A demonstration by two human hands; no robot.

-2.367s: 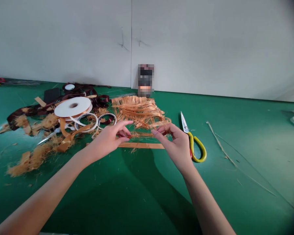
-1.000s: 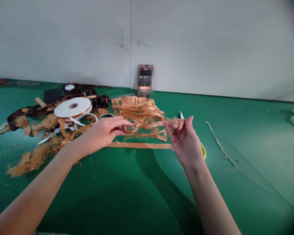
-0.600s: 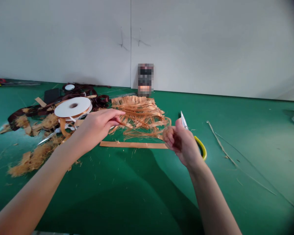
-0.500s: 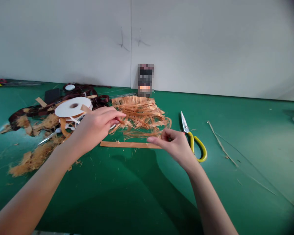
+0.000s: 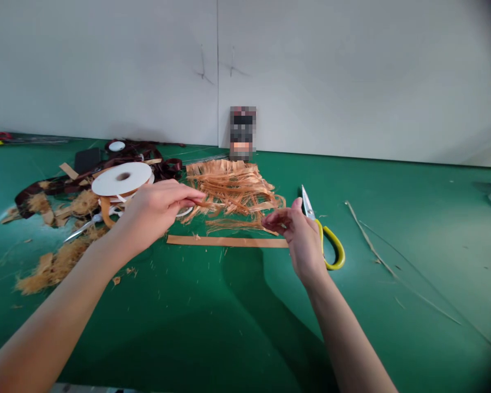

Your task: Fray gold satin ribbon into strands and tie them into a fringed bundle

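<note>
My left hand is closed in a pinch on a tan ribbon strip, whose loose end points right over a pile of frayed ribbon pieces. My right hand hovers at the pile's lower right, thumb raised and apart from the curled fingers; I see nothing held in it. Below both hands, a flat tan ribbon strip lies across the green table, its right end reaching the right hand. Yellow-handled scissors lie just beyond the right hand, which partly covers their handles.
To the left, a white ribbon spool sits among dark brown ribbon and fluffy tan scraps. A blurred-out upright object leans on the white wall. Thin stalk-like strands lie at right.
My right hand has moved slightly right and turned, its thumb lifting away from the fingers. The left hand has shifted a little left, still pinching the ribbon strip.
</note>
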